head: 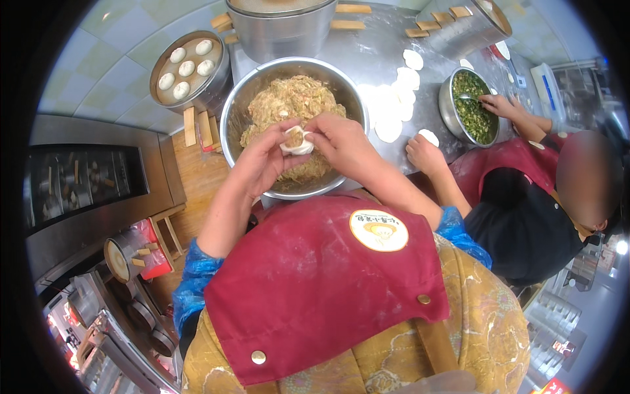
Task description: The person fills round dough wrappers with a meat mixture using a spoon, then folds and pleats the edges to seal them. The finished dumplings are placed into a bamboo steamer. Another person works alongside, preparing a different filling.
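Observation:
Over a large steel bowl (228,152) of pale minced filling (295,96), my left hand (263,157) cradles a partly gathered dough wrapper (297,147). Some filling shows through the opening at its top. My right hand (339,140) pinches the wrapper's rim from the other side with thumb and fingers. Its lower side is hidden by my left fingers. To the right of the bowl, several flat round dough wrappers (389,127) lie overlapping in a row on the steel worktop (374,44).
At the left, a steamer (192,74) holds several shaped buns (186,68). More steamers stand behind (280,34) and at the back right (465,29). On the right, a co-worker's hand (497,105) is at a bowl of chopped green filling (475,113); their other hand (425,153) holds a wrapper (429,137).

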`<act>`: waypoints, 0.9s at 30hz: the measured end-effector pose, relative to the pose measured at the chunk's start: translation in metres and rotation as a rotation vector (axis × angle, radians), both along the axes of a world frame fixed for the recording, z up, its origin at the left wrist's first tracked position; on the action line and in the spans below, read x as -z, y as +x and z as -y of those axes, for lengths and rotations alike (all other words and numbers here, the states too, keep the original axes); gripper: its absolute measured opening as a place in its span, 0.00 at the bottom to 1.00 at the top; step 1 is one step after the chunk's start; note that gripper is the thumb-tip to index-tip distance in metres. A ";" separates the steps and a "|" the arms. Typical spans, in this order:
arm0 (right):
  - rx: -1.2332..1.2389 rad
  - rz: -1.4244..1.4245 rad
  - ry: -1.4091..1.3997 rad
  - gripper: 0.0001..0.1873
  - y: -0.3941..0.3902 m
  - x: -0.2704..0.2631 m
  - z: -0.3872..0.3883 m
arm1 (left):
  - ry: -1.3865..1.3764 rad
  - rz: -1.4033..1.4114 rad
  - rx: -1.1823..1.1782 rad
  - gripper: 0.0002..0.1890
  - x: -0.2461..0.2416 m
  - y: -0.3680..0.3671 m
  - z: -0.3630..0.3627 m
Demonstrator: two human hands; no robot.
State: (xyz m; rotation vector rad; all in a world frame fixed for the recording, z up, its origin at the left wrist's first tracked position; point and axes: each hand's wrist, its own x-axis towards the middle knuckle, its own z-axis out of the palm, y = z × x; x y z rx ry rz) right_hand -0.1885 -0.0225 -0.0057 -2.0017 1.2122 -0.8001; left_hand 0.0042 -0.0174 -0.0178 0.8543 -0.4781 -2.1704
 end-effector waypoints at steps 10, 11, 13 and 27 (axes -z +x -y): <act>-0.064 0.080 -0.047 0.08 0.004 0.000 0.003 | -0.112 0.143 -0.041 0.21 0.002 -0.007 -0.012; -0.080 0.050 -0.121 0.08 0.003 0.000 0.004 | -0.119 0.135 -0.019 0.21 0.001 -0.007 -0.012; -0.093 -0.010 -0.228 0.08 0.001 -0.001 0.003 | -0.122 0.161 0.018 0.20 0.000 -0.005 -0.011; -0.110 0.016 -0.128 0.08 0.004 0.000 -0.001 | -0.167 0.174 -0.096 0.17 0.012 -0.015 -0.018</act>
